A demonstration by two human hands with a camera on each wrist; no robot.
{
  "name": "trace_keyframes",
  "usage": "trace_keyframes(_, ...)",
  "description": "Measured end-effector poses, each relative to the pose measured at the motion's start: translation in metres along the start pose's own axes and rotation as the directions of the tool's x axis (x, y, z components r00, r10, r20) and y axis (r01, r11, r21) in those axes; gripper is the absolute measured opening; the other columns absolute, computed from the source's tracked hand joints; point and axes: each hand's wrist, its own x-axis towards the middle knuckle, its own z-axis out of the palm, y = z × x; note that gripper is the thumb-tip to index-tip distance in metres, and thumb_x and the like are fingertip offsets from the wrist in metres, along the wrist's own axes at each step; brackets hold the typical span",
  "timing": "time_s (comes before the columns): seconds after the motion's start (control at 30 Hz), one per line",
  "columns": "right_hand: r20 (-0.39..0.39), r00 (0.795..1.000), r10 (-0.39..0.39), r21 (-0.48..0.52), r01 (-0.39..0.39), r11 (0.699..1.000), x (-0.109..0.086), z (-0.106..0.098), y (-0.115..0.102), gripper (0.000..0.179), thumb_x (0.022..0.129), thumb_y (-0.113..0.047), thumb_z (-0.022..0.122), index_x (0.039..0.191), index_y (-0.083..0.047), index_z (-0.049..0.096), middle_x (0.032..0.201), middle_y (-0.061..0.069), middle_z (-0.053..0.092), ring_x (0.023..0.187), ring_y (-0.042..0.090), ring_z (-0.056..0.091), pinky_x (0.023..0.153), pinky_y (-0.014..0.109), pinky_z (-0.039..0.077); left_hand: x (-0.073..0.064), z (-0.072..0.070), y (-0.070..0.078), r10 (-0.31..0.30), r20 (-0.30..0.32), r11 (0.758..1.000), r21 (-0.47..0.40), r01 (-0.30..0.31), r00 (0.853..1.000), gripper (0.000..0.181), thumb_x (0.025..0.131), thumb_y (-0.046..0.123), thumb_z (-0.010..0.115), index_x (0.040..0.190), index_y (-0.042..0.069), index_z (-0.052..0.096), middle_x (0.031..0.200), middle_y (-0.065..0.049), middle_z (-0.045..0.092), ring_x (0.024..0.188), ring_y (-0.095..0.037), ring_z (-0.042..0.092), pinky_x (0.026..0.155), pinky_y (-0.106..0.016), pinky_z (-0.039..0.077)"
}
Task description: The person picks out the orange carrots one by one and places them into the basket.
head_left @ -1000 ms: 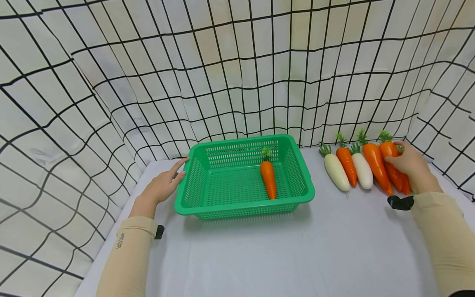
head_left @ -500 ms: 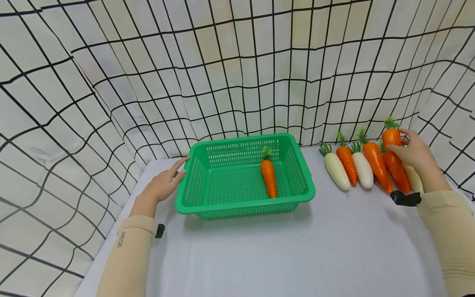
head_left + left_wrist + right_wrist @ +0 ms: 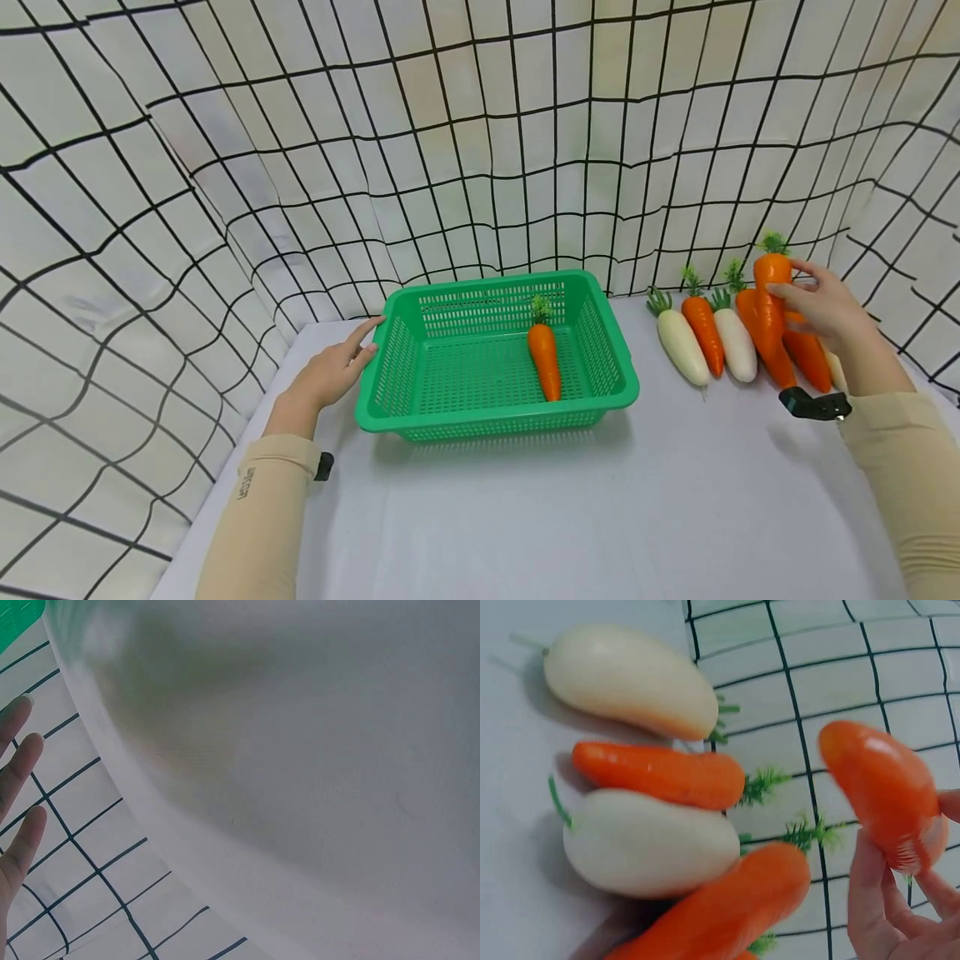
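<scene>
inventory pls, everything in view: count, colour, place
Flat smooth table: 1, white, under everything
Gridded backdrop: 1, white with black lines, behind and beside the table
Rectangular slatted basket: 1, green, mid-table
Glossy tapered carrot in the basket: 1, orange, toward its right side
Glossy tapered carrots in the row: at least 3, orange, table's right side
Smooth elongated radishes: 3, creamy white, same row, one mostly hidden
Raised glossy carrot: 1, orange, over the row
Wrist devices: 2, black, one per wrist
Long sleeves: 2, beige, on both arms
Left hand: 1, bare, at the basket's left rim
Right hand: 1, bare, holding the raised carrot
</scene>
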Motion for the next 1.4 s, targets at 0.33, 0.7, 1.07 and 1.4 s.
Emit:
trace_keyframes(0.33,-0.007,1.0,0.028,0.215,-0.026,0.976,-0.001,0.017,-0.025,0.082,0.105,-0.044,0.054,0.167,-0.026,0.003,0.128,0.003,0.042,0.076,-0.004,0.061,0.071,0.021,0.058,0.0,0.0,0.0,0.001,-0.008,1.0,0.0,-0.001,1.0,0.061,0.111,0.051,0.026,0.163,0.02,0.021,0.134,-0.029,0.061,0.105,-0.047,0.066,0.082,-0.062,0.052)
trace_keyframes(0.7,0.189,0.982,0.02,0.339,-0.084,0.937,0.002,0.038,-0.055,0.089,0.101,-0.044,0.062,0.166,-0.035,0.002,0.139,-0.001,0.037,0.133,0.025,0.043,0.095,0.028,0.054,-0.001,-0.002,0.003,-0.012,-0.007,1.0,0.002,0.012,1.0,0.06,0.112,0.05,0.028,0.164,0.021,0.021,0.13,-0.029,0.063,0.104,-0.047,0.066,0.084,-0.063,0.051)
trace_keyframes(1.07,0.274,0.96,-0.06,0.321,-0.032,0.946,0.003,0.074,-0.092,0.083,0.106,-0.035,0.057,0.167,-0.024,0.002,0.137,0.003,0.038,0.096,0.006,0.064,0.085,0.027,0.056,0.0,-0.004,0.006,-0.018,-0.002,1.0,0.0,0.018,1.0,0.06,0.112,0.049,0.029,0.164,0.021,0.021,0.126,-0.029,0.064,0.099,-0.044,0.067,0.081,-0.062,0.052)
trace_keyframes(1.4,0.305,0.944,-0.123,0.225,0.055,0.973,0.01,0.102,-0.121,0.076,0.108,-0.032,0.054,0.166,-0.03,0.006,0.144,0.014,0.036,0.101,0.017,0.065,0.085,0.03,0.057,-0.001,-0.002,0.004,-0.019,-0.003,1.0,-0.007,0.019,1.0,0.06,0.112,0.049,0.029,0.164,0.022,0.021,0.125,-0.029,0.065,0.098,-0.044,0.067,0.08,-0.061,0.052)
